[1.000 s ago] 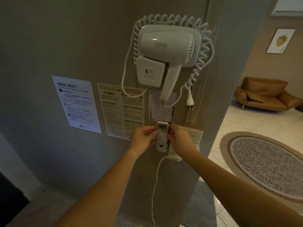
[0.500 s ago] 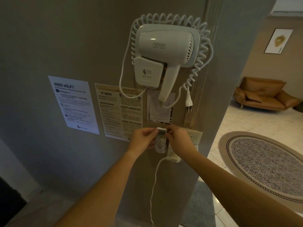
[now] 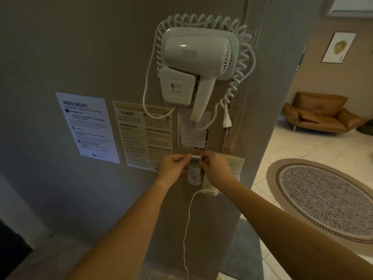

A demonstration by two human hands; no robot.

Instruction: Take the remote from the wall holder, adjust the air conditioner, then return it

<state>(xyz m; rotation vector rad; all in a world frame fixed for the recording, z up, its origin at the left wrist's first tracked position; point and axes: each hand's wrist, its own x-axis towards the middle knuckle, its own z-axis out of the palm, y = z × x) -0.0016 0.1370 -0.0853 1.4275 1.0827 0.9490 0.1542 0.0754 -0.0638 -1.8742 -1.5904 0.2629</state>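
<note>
A small white remote point(image 3: 194, 168) stands upright in a white wall holder point(image 3: 193, 181) low on the grey wall. My left hand point(image 3: 173, 167) pinches the remote's top from the left. My right hand point(image 3: 217, 168) pinches it from the right. The remote's lower part sits inside the holder; its top end shows between my fingertips. The bottom edge of an air conditioner point(image 3: 351, 6) shows at the top right corner.
A white hair dryer point(image 3: 198, 65) with a coiled cord hangs above the remote. Paper notices point(image 3: 86, 126) are stuck to the wall on the left. A socket with a white plug point(image 3: 211, 191) and cable sits right of the holder. A round rug point(image 3: 327, 199) and brown sofa point(image 3: 321, 112) lie to the right.
The remote has slid down from standing high above the holder to sitting deep in it. Both hands stayed on its top and moved down with it.
</note>
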